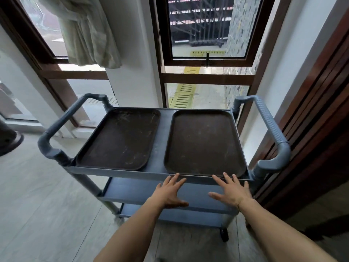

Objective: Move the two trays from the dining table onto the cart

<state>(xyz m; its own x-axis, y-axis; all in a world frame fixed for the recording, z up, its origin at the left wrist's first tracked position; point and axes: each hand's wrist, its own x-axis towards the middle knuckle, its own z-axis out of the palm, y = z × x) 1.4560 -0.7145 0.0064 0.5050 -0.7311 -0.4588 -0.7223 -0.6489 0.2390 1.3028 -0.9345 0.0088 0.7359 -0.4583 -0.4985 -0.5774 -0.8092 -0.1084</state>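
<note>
Two dark brown trays lie side by side on the top shelf of a grey cart [161, 140]. The left tray [120, 138] is scuffed and sits at a slight angle. The right tray [204, 143] reaches the cart's near edge. My left hand [170, 192] and my right hand [231, 191] hover just in front of that near edge, below the right tray. Both hands are empty with fingers spread, and my fingertips almost touch the cart's rim.
The cart has grey handles at the left [62, 125] and right [270, 129] ends, lower shelves [143, 191] and a wheel [224, 234]. Windows [207, 31] and a white wall stand behind it. A wooden door [317, 110] is on the right. A person's foot [9, 140] shows far left.
</note>
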